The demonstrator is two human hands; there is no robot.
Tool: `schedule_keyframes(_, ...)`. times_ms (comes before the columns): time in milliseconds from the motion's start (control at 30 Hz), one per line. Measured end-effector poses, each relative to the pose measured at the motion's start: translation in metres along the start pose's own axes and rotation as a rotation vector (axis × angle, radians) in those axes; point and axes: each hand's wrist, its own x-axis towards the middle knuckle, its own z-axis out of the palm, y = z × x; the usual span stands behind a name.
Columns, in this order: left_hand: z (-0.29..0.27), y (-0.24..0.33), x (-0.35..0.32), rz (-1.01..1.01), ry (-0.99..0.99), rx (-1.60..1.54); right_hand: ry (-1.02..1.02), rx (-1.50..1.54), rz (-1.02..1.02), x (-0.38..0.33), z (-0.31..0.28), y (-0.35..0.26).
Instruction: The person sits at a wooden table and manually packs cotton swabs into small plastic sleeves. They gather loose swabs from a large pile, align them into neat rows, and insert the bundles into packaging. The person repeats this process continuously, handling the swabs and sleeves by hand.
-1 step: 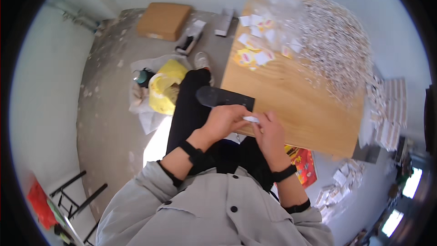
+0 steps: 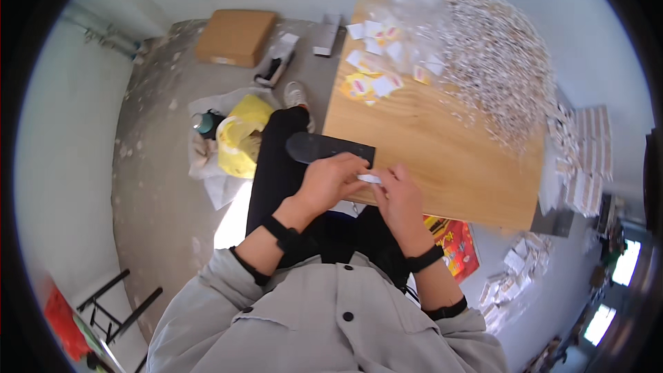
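**Both hands on one small white slip**

Left hand [image 2: 331, 178] and right hand [image 2: 399, 197] meet at the near edge of the wooden worktop [image 2: 442, 145], each pinching an end of a small white slip [image 2: 369, 179]. Dark flat pad [image 2: 324, 146] just beyond left hand. Heap of white slips [image 2: 497, 62] well beyond right hand.
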Motion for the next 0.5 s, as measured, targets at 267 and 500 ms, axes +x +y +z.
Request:
schedule_keyframes(267, -0.049, 0.081, 0.014, -0.116, 0.08, -0.091, 0.011, 1.791, 0.467, -0.024, -0.004, 0.022)
schedule_keyframes(500, -0.014, 0.11, 0.01, 0.151, 0.317, -0.246, -0.064, 2.129, 0.264, -0.034, 0.017, -0.007)
